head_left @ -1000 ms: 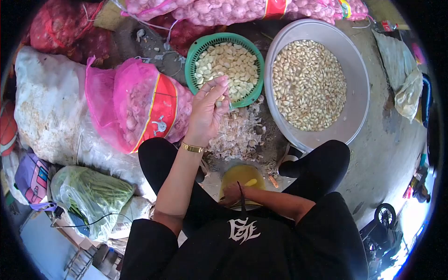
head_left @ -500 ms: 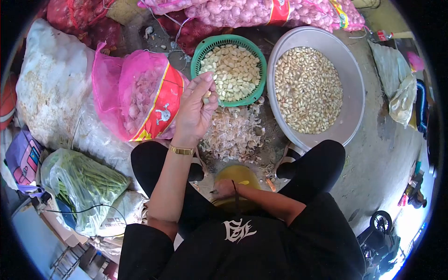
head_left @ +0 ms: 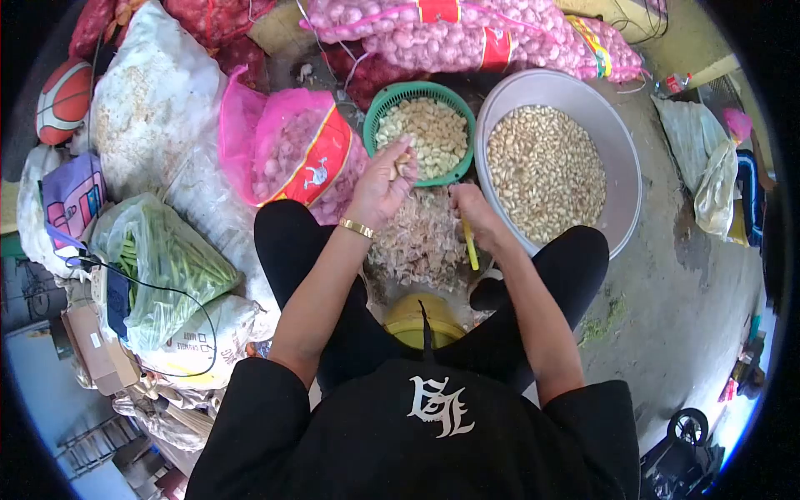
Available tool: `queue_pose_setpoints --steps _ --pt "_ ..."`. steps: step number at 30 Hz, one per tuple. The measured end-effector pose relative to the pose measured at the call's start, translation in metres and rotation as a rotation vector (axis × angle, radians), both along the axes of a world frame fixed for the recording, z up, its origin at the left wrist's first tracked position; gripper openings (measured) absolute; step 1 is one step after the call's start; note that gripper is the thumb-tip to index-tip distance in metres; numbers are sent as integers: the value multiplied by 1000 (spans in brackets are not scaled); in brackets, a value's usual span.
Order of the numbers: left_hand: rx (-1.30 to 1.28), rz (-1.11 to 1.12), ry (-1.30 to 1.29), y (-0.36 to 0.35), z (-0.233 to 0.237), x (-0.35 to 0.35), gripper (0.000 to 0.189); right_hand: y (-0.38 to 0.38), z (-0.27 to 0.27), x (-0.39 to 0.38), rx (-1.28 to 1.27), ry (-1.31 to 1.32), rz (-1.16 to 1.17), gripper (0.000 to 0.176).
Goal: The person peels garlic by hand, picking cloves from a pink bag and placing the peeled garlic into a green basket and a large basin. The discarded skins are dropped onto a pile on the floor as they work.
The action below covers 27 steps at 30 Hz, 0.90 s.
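Note:
My left hand (head_left: 388,183) is raised in front of the green basket (head_left: 372,137), fingers curled around garlic cloves (head_left: 402,165). Peeled cloves (head_left: 429,125) fill much of that basket. To its right, my right hand (head_left: 477,215) is closed on a yellow-handled knife (head_left: 472,246); the handle points down toward me and the blade cannot be made out. Papery garlic skins (head_left: 421,242) lie heaped on the floor below both hands. Between my legs stands a yellow bucket (head_left: 417,310). A large grey basin (head_left: 621,183) with many cloves (head_left: 546,167) sits near my right hand.
An opened pink mesh bag of garlic (head_left: 292,154) leans at the left, beside a big white sack (head_left: 150,108). Full garlic sacks (head_left: 467,33) line the back. A plastic bag of green vegetables (head_left: 167,267) and a basketball (head_left: 64,100) are at far left.
My right hand has come up from the yellow bucket to beside the green basket, bringing the knife into sight. My left hand has shifted slightly right and down. The view has shifted too.

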<state>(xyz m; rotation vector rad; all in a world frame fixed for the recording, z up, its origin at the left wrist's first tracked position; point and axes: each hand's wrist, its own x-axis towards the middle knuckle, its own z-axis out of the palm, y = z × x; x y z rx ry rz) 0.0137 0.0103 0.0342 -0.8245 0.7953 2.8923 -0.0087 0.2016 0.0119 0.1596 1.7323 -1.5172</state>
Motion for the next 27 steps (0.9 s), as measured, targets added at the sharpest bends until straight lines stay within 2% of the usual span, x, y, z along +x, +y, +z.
queue_pose_setpoints --steps 1,4,6,7,9,10,11,13,15,16,17,19,20,21,23,27 --pt "41 -33 42 1 4 -6 18 3 9 -12 -56 13 6 26" --pt "1 0 64 7 13 -17 20 -5 35 -36 -59 150 11 26" --pt "-35 35 66 9 12 -22 25 -13 45 -57 -17 251 90 43" --pt "-31 36 65 9 8 -26 25 -20 45 -63 -13 250 91 43" --pt "24 157 91 10 4 -30 26 -36 42 -67 -141 313 -13 35" --pt "22 156 95 13 4 -35 26 -40 38 -70 -245 201 -60 26" --pt "-68 236 80 20 4 -36 27 -48 31 -70 -246 202 -60 26" --pt "-150 317 51 35 -3 -37 28 -60 12 -64 -377 54 -335 23" --pt "-400 375 65 45 -13 -42 31 -62 -1 -65 -427 -48 -365 26" --pt "-668 340 70 49 -18 -45 29 -63 -3 -67 -510 -152 -413 27" --pt "-669 348 68 55 -24 -47 29 -63 -5 -69 -591 -257 -458 27" --pt "-995 236 300 65 -21 -46 31 -66 4 -69 -588 -295 -491 30" --pt "-1270 112 294 65 -20 -41 43 -67 7 -67 -581 -336 -541 32" --pt "-1274 116 286 66 -17 -38 43 -68 3 -68 -582 -343 -534 32" --pt "-1444 68 280 66 -10 -34 46 -66 -12 -72 -853 -353 -393 40" --pt "-1775 -35 263 70 10 -30 54 -65 -9 -69 -864 -283 -262 39"
